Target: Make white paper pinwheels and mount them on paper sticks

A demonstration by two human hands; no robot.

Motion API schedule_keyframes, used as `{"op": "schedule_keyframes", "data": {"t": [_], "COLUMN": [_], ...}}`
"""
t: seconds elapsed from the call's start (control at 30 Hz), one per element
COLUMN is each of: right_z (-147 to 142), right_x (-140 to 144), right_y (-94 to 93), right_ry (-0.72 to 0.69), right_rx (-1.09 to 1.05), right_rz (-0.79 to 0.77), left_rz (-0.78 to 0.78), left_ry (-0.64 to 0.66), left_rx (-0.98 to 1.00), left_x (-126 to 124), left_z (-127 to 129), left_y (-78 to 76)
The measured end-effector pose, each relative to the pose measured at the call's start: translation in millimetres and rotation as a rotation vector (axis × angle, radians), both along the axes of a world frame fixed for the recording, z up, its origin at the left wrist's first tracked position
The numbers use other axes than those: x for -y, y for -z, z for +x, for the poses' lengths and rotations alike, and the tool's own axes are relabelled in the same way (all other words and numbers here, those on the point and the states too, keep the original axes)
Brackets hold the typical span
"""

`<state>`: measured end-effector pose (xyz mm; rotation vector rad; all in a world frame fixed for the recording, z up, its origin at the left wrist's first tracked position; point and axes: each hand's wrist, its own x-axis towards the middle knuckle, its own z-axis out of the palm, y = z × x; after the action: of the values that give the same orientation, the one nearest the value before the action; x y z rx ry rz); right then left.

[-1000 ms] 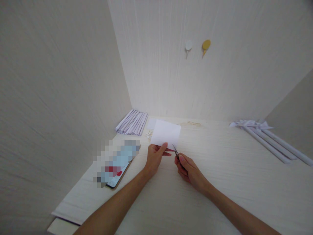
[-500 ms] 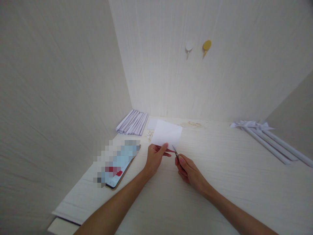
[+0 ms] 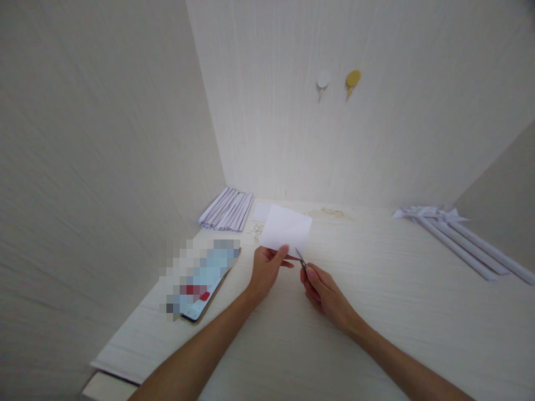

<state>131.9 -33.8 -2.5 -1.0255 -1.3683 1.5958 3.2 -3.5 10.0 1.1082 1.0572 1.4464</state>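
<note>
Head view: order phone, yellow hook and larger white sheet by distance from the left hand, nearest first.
1. Larger white sheet: pinched in the left hand.
2. Phone: on the table, left of the hand.
3. Yellow hook: high on the back wall.

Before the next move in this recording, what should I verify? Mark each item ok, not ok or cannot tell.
1. Square white paper sheet gripped: ok, the left hand pinches its near edge.
2. Slim metal scissors held: ok, in the right hand.
3. Left thumb apart from the blade tip: ok, though close.
4. Scissors' blades open: cannot tell.
5. Flat rectangular phone clear of both hands: ok, left of them.
6. Narrow white paper rolls clear of the scissors: ok.
</note>
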Motion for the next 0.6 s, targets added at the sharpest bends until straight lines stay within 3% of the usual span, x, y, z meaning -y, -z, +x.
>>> {"op": "schedule_keyframes", "data": {"t": [0.6], "right_z": [0.0], "right_x": [1.4], "right_y": [0.4], "right_ry": [0.033], "right_rx": [0.044], "right_rz": [0.038], "left_rz": [-0.024], "left_ry": [-0.008], "left_rx": [-0.030], "left_x": [1.3], "left_z": [0.4], "left_y": [-1.7]}}
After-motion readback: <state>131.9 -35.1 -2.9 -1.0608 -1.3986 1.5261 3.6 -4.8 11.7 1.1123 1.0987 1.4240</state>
